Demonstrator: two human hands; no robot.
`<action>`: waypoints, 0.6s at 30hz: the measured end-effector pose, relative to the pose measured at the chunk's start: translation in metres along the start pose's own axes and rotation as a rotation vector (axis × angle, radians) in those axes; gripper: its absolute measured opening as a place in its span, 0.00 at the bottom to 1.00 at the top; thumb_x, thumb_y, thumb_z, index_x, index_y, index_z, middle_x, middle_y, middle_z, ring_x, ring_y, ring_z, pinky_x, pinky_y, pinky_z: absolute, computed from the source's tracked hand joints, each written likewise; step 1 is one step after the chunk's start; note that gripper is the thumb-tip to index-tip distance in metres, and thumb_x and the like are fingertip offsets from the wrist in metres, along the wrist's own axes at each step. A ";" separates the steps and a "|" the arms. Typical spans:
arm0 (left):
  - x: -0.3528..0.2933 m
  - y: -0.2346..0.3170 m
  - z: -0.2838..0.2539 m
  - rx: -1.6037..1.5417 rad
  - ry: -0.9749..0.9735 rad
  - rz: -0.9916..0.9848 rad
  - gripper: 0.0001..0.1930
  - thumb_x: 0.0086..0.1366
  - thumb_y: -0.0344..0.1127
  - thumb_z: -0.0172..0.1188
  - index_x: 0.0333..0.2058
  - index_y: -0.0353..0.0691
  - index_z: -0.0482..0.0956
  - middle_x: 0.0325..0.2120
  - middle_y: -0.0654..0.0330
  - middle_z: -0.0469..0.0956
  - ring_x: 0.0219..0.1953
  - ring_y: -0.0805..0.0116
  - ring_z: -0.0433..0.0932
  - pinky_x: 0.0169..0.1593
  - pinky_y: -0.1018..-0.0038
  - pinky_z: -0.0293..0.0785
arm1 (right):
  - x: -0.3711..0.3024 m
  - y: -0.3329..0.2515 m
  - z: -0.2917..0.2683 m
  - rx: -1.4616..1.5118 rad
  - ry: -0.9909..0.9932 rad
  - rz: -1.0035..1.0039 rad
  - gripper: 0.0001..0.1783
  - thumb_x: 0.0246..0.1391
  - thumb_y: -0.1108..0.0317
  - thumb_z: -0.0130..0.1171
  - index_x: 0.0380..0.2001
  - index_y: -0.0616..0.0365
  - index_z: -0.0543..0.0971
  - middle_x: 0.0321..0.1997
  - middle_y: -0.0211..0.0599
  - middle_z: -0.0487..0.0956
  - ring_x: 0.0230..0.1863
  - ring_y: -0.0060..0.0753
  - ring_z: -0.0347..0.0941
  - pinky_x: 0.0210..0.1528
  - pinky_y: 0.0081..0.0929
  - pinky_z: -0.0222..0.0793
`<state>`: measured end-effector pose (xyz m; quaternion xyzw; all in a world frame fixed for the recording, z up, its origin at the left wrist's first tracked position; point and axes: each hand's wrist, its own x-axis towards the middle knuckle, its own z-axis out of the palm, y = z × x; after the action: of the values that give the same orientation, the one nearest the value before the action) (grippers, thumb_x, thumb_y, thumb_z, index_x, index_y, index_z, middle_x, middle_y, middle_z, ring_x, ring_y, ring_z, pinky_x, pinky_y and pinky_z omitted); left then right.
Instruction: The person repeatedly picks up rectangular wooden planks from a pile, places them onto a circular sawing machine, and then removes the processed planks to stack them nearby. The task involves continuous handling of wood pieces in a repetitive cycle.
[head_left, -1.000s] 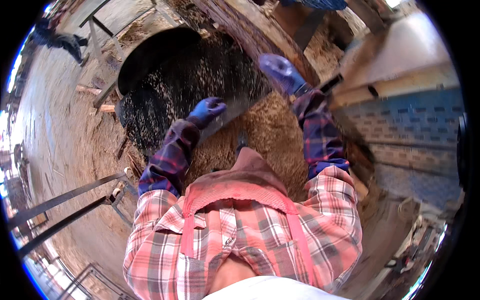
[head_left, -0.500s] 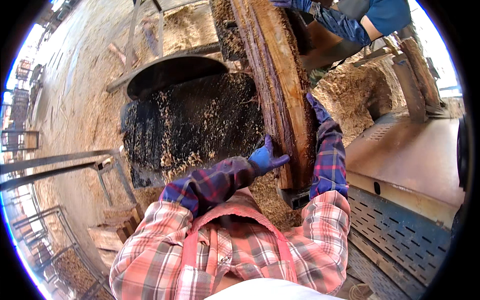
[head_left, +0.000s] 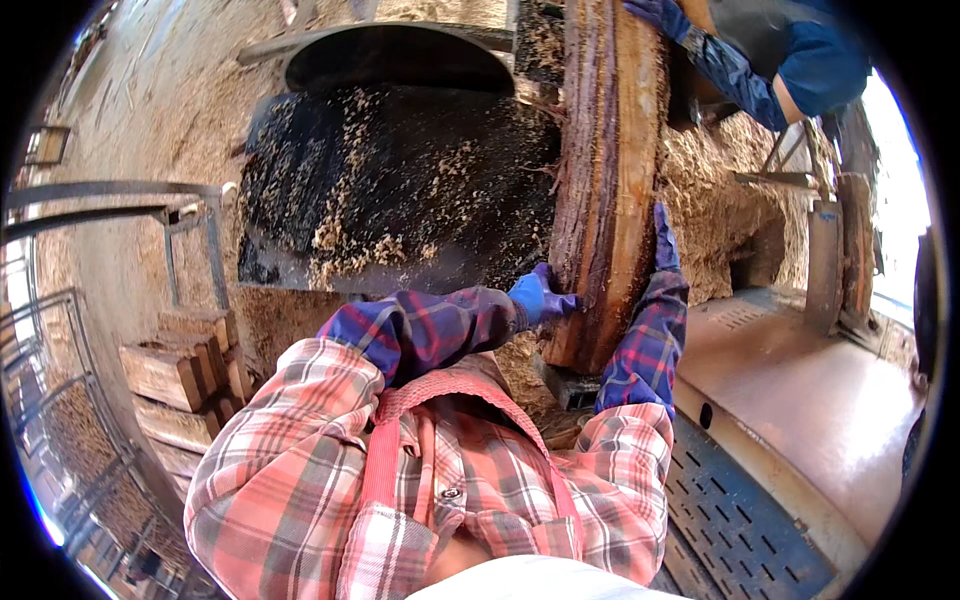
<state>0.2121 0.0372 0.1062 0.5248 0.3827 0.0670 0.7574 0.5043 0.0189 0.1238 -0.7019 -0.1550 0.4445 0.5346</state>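
Note:
A long, rough wooden beam (head_left: 605, 180) with reddish-brown bark streaks and sawdust on it runs away from me. My left hand (head_left: 543, 297), in a blue glove, grips the left edge at its near end, with fingers over the top face. Along the opposite side lies my right hand (head_left: 665, 240), also gloved, its fingers stretched out flat against the wood; its palm is partly hidden. At the far end, a co-worker's gloved hand (head_left: 655, 12) rests on the beam.
Left of the beam is a black sawdust-strewn panel (head_left: 400, 190) with a dark rounded plate (head_left: 400, 58) behind it. Stacked wood blocks (head_left: 165, 375) and a metal rail (head_left: 120, 190) stand at left. A metal machine cover (head_left: 800, 370) and slotted blue panel (head_left: 740, 510) lie at right.
The view has shifted, and the beam now points more straight ahead. My left hand's fingers have closed further over the beam's edge; my right hand stays along its side.

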 end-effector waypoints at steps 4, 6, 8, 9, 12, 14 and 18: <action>0.005 -0.025 0.008 -0.135 -0.037 0.096 0.45 0.39 0.55 0.69 0.50 0.32 0.63 0.43 0.47 0.73 0.46 0.54 0.73 0.48 0.66 0.67 | -0.007 0.016 -0.010 0.168 0.020 0.085 0.28 0.58 0.50 0.44 0.56 0.56 0.65 0.54 0.28 0.69 0.52 0.23 0.66 0.56 0.21 0.59; -0.003 -0.013 -0.001 -0.110 -0.003 0.116 0.43 0.39 0.55 0.69 0.49 0.33 0.65 0.41 0.48 0.74 0.45 0.54 0.73 0.48 0.65 0.68 | -0.012 0.008 0.006 0.165 0.047 0.142 0.28 0.58 0.49 0.44 0.55 0.55 0.66 0.52 0.28 0.70 0.51 0.24 0.66 0.55 0.22 0.60; 0.000 -0.021 -0.013 -0.130 0.030 0.101 0.43 0.38 0.56 0.70 0.49 0.33 0.66 0.40 0.48 0.75 0.44 0.54 0.74 0.48 0.66 0.68 | -0.031 -0.032 0.061 0.140 0.041 0.238 0.28 0.58 0.48 0.44 0.54 0.55 0.67 0.51 0.28 0.71 0.50 0.24 0.67 0.54 0.22 0.61; -0.006 -0.015 -0.017 -0.129 0.008 0.084 0.43 0.38 0.56 0.70 0.48 0.33 0.66 0.39 0.48 0.75 0.44 0.54 0.74 0.48 0.66 0.68 | -0.040 -0.042 0.072 0.147 0.063 0.266 0.28 0.58 0.48 0.44 0.54 0.55 0.68 0.51 0.28 0.72 0.49 0.24 0.68 0.54 0.22 0.62; -0.023 -0.008 -0.037 -0.038 -0.029 0.037 0.43 0.37 0.57 0.70 0.47 0.33 0.68 0.39 0.47 0.76 0.43 0.53 0.75 0.46 0.65 0.69 | -0.030 -0.005 0.053 0.197 0.035 0.202 0.28 0.57 0.48 0.45 0.53 0.55 0.68 0.49 0.29 0.73 0.48 0.24 0.68 0.53 0.23 0.63; -0.039 0.003 -0.060 0.035 -0.039 -0.003 0.40 0.41 0.52 0.71 0.47 0.30 0.67 0.40 0.51 0.75 0.42 0.65 0.73 0.47 0.70 0.68 | -0.025 0.011 0.057 0.011 0.089 0.060 0.29 0.57 0.48 0.46 0.54 0.57 0.68 0.50 0.28 0.71 0.48 0.23 0.67 0.53 0.22 0.62; -0.060 0.007 -0.101 0.007 -0.049 0.021 0.41 0.40 0.53 0.69 0.47 0.29 0.67 0.40 0.50 0.75 0.42 0.62 0.74 0.47 0.69 0.68 | -0.027 0.014 0.100 -0.081 0.055 0.047 0.28 0.58 0.50 0.44 0.54 0.58 0.67 0.53 0.30 0.70 0.50 0.24 0.66 0.55 0.23 0.61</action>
<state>0.1071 0.0849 0.1271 0.5328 0.3587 0.0610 0.7640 0.4070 0.0558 0.1200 -0.7383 -0.1417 0.4307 0.4993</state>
